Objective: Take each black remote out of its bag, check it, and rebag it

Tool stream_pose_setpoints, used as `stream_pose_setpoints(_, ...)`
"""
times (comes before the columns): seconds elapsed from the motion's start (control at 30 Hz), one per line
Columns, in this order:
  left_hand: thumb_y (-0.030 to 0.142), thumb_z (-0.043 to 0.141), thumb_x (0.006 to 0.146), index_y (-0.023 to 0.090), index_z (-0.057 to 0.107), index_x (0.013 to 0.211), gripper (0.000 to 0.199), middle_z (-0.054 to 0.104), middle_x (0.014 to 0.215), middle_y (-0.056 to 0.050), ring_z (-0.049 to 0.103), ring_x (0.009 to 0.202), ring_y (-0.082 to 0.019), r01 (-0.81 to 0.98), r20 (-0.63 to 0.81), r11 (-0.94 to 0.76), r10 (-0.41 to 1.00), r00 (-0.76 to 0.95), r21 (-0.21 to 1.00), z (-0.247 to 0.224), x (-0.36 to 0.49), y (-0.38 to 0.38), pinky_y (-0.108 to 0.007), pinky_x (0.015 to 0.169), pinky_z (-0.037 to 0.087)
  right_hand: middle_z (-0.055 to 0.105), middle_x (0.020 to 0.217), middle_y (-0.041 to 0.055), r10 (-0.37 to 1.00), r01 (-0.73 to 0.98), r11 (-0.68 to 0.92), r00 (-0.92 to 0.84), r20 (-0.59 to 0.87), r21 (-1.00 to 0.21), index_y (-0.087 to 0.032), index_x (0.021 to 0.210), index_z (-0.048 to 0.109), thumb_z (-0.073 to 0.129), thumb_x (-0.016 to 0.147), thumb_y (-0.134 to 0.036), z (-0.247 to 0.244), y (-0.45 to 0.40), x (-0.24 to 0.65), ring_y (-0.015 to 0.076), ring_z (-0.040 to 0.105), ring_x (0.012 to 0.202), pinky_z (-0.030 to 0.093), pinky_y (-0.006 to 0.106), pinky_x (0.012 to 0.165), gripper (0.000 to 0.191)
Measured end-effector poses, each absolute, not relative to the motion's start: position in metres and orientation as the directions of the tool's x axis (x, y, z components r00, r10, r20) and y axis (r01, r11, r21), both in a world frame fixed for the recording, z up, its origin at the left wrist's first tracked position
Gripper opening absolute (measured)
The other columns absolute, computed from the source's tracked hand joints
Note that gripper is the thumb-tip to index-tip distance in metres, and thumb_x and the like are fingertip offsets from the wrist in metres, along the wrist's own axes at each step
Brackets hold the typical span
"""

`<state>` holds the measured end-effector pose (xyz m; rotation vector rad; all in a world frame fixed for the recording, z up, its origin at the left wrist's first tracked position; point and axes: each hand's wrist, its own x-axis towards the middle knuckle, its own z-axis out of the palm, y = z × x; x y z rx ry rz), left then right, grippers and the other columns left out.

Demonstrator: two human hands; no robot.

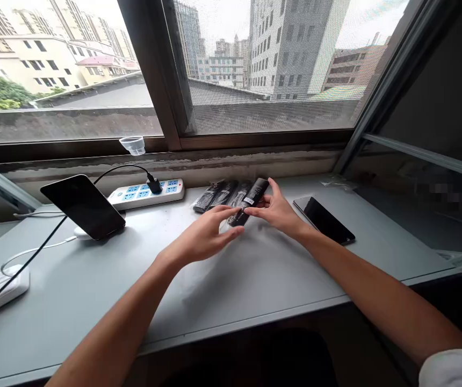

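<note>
Setting: grey window ledge (255, 279) under a wide window (166, 70), city blocks and a flat rooftop outside.
Held item: black bagged remote control (250, 201), slim and long, tilted off the ledge, far end pointing toward the window, near end toward the left hand.
Right hand (278, 210): clamped on the remote from its right side, thumb on top, fingers curled round the far edge.
Left hand (207, 235): palm down, fingers mostly straight and close together, tips at the near end of the remote on what looks like clear wrap; actual pinch hard to make out from here.
Row behind: more black bagged remotes (221, 194) lying side by side flat on the ledge, just behind and left of the held one, close to the window wall.
Right of the hands: dark smartphone (324, 219) flat on the ledge, screen up, near the right wrist but apart from it.
Left of the hands: second phone (82, 205) propped at a slant on a white stand, screen dark.
Power strip (146, 193): white with blue sockets, along the wall, one black plug (154, 184) seated in it, black cable looping away to the left.
Sill above: small clear plastic cup (133, 144), tipped on its side.
Far left edge: white box-shaped device (1, 287) with a white cable curling beside it.
</note>
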<state>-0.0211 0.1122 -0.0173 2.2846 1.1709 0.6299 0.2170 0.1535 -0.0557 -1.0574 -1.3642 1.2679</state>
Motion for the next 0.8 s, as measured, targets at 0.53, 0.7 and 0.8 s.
stream_pose_setpoints(0.53, 0.063, 0.084, 0.076, 0.017, 0.079, 0.095, 0.049, 0.074, 0.09, -0.007, 0.064, 0.08, -0.017, 0.271, -0.112, 0.029, 0.948, 0.297, 0.962, -0.033, -0.025, 0.135, -0.03, 0.072, 0.049, 0.077, 0.085, 0.0007, 0.913, -0.004, 0.176, -0.373, 0.165, -0.984, -0.026, 0.145, 0.04, 0.084, 0.084, -0.046, -0.052, 0.145, 0.211, 0.0192, 0.069, 0.072, 0.052, 0.033, 0.068, 0.078)
stream_pose_setpoints(0.7, 0.063, 0.08, 0.079, 0.016, 0.075, 0.088, 0.048, 0.07, 0.087, -0.006, 0.058, 0.076, -0.015, 0.254, -0.041, -0.03, 0.962, 0.27, 0.967, -0.032, -0.018, 0.133, -0.029, 0.069, 0.046, 0.061, 0.069, -0.0039, 0.916, 0.087, 0.219, -0.36, 0.175, -0.972, -0.021, 0.111, 0.064, 0.076, 0.088, -0.057, -0.049, 0.145, 0.213, 0.012, 0.047, 0.056, 0.035, 0.028, 0.055, 0.044)
stream_pose_setpoints(0.8, 0.062, 0.078, 0.081, 0.016, 0.073, 0.088, 0.047, 0.068, 0.085, -0.004, 0.057, 0.074, -0.015, 0.253, -0.025, -0.048, 0.961, 0.275, 0.966, -0.031, -0.012, 0.13, -0.029, 0.07, 0.046, 0.055, 0.067, -0.0021, 0.878, 0.195, 0.28, -0.449, 0.169, -0.94, -0.018, 0.084, 0.071, 0.069, 0.092, -0.062, -0.046, 0.144, 0.215, 0.0126, 0.044, 0.061, 0.033, 0.029, 0.058, 0.045)
